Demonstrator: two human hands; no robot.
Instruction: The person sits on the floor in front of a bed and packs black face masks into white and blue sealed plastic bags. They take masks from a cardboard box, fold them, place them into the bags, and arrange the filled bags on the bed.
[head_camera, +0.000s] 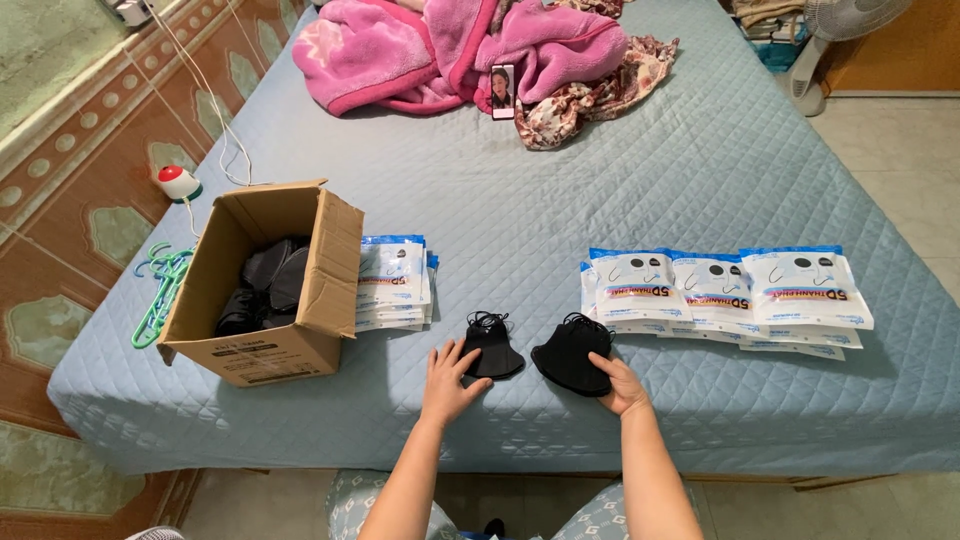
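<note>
On the blue quilted bed (560, 200), at about six o'clock near its front edge, we had both hands resting on black face masks. Our left hand (450, 380) lay flat, its fingers (462, 357) spread open and touching the lower edge of the left black mask (492, 345) without closing around it. Our right hand (620, 383) sat at the lower right corner of the right pile of black masks (570, 355), its fingers (598, 367) curled lightly onto the fabric; we could not tell whether they pinched it or merely pressed on it. The two dark heaps lay just beside each other, apart by a narrow strip of quilt.

At nine o'clock from our hands stood an open cardboard box (300, 350) with more black masks inside (its flaps stood up). Touching the box's right side lay a stack of white and blue packets (395, 280). At two o'clock from our hands, a row of overlapping packets of the same kind (720, 290) stretched toward the bed's right edge, its left end just beside the right pile.

At twelve o'clock, well apart at the far end of the bed, lay a pink blanket (400, 50) with a phone (503, 90) propped against it. Green hangers (160, 290) lay at the bed's left edge, near the box.
</note>
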